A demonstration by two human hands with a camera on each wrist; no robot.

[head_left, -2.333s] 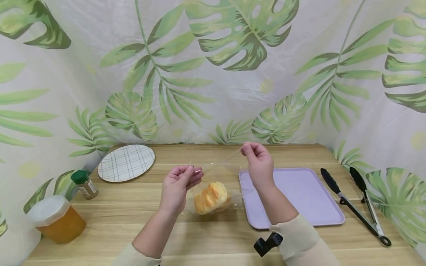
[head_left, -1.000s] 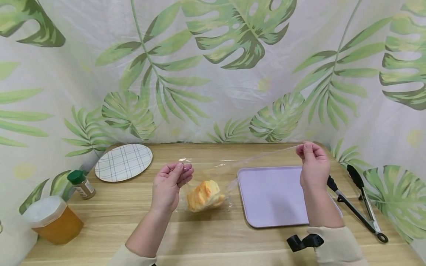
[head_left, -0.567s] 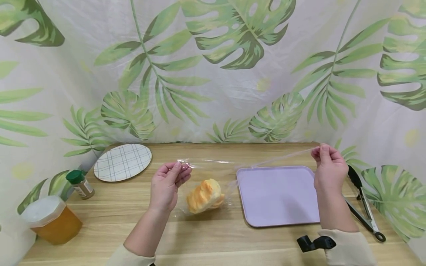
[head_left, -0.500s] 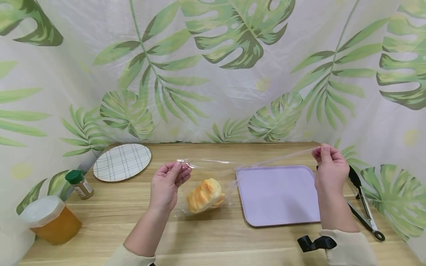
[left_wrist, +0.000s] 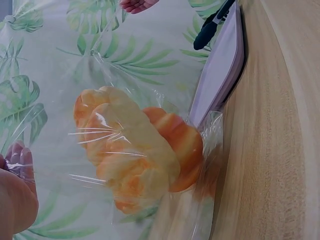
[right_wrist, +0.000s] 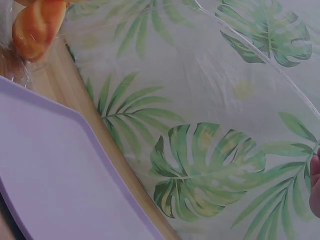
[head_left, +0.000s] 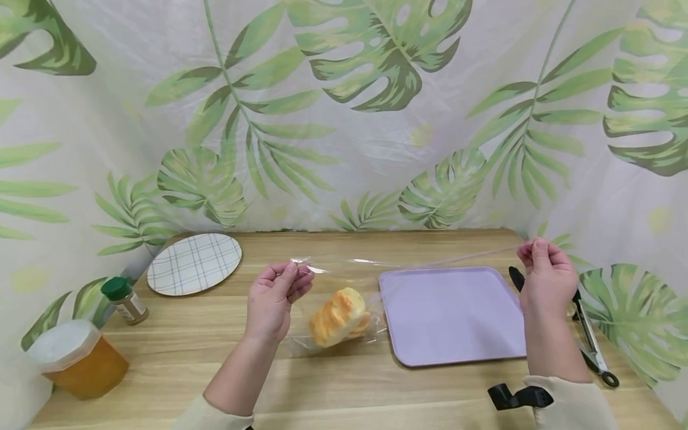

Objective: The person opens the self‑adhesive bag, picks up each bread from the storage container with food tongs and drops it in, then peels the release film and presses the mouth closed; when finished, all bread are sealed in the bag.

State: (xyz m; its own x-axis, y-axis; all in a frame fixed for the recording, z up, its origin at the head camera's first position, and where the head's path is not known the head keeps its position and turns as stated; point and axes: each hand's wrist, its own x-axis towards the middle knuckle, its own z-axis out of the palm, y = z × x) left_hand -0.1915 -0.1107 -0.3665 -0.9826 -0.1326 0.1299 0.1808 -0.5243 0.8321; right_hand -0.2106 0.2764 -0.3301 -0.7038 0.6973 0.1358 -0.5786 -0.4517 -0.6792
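Note:
Between my hands hangs a clear plastic bag (head_left: pixel 298 345) with bread inside. One pale golden bread (head_left: pixel 337 316) lies in front of a browner roll (left_wrist: pixel 185 150). My left hand (head_left: pixel 273 298) pinches the bag's upper left edge between thumb and fingers. Far to the right, my right hand (head_left: pixel 548 280) pinches the end of a thin whitish drawstring (right_wrist: pixel 255 50), which runs taut from the bag's mouth. In the right wrist view, only a bit of that hand shows at the right edge.
Under the stretched drawstring lies a lilac tray (head_left: pixel 454 316). Black-tipped tongs (head_left: pixel 593 334) sit beyond it, partly behind my right arm. At the left are a checked oval plate (head_left: pixel 194 263), a green-capped spice jar (head_left: pixel 125 300) and a lidded amber container (head_left: pixel 88 367).
My right hand has moved well to the right, drawing the drawstring out long from the bag. My left hand shifted slightly left overall, keeping its pinch on the bag.

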